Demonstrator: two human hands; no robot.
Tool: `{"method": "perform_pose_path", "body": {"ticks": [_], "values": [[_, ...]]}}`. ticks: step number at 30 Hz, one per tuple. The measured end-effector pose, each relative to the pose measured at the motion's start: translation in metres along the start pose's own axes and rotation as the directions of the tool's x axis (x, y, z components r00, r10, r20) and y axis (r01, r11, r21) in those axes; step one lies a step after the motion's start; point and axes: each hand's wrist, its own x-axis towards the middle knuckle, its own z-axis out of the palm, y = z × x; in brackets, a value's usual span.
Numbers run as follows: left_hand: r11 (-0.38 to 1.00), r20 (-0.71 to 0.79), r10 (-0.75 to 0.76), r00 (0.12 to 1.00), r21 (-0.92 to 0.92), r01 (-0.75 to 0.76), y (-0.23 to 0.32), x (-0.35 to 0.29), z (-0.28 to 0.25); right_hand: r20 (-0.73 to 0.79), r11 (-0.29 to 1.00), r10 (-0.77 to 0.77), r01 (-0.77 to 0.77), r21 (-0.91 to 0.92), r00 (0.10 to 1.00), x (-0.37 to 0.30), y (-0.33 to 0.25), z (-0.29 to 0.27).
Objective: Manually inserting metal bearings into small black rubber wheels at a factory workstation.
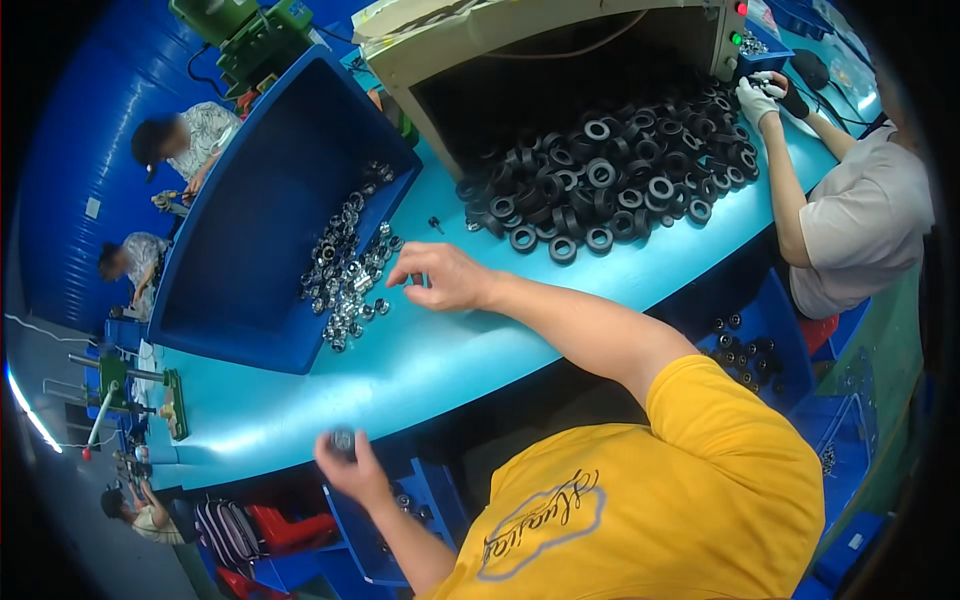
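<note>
Dozens of shiny parts [352, 285] lie in a heap across the lip of the blue bin [235, 235], some inside it and some on the table [480, 345]. My right hand [447, 279] is by far the nearer one: its fingertips point left, at the heap's right edge, just beside the outermost parts. I cannot tell whether they touch any. The fingers are half curled, with thumb and forefinger apart, and I see nothing gripped between them.

The heap's long axis runs from the bin's far corner down toward my side of the table, so my right forearm comes at it from the flank, not from an end. The single parts look small and round; I can make out no long axis on them.

My left hand [358, 482] is well apart from the heap, nearer my body, by the table's near edge. Its thumb and fingers close around a dark part [343, 441] with a greyish middle; the hand is blurred, so I cannot tell its exact shape.

Beyond my right wrist sits a pile of black rings [600, 172], and one small dark piece [436, 225] lies alone between the two piles.
</note>
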Motion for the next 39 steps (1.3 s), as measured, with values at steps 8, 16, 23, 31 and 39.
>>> {"method": "perform_pose_path", "body": {"ticks": [8, 16, 23, 31, 39], "values": [[0.772, -0.122, -0.112, 0.986, 0.615, 0.164, -0.078, -0.091, -0.144, -0.056, 0.79, -0.043, -0.001, -0.613, 0.998, 0.021, -0.014, -0.091], [0.894, 0.352, 0.432, 0.83, -0.047, -0.445, 0.075, 0.004, 0.109, -0.181, 0.332, 0.336, -0.296, -0.896, 0.924, 0.068, 0.096, -0.179], [0.837, 0.594, 0.542, 0.595, -0.321, -0.443, 0.137, 0.04, 0.248, -0.207, 0.041, 0.461, -0.254, -0.966, 0.863, 0.096, 0.085, -0.203], [0.84, 0.613, 0.541, 0.576, -0.372, -0.395, 0.121, 0.045, 0.274, -0.148, 0.401, 0.428, -0.335, -0.853, 0.891, 0.145, 0.189, -0.182], [0.862, 0.661, 0.505, 0.556, -0.352, -0.364, 0.117, 0.05, 0.275, -0.318, 0.503, 0.194, -0.372, -0.78, 0.928, 0.199, 0.276, -0.181]]}}
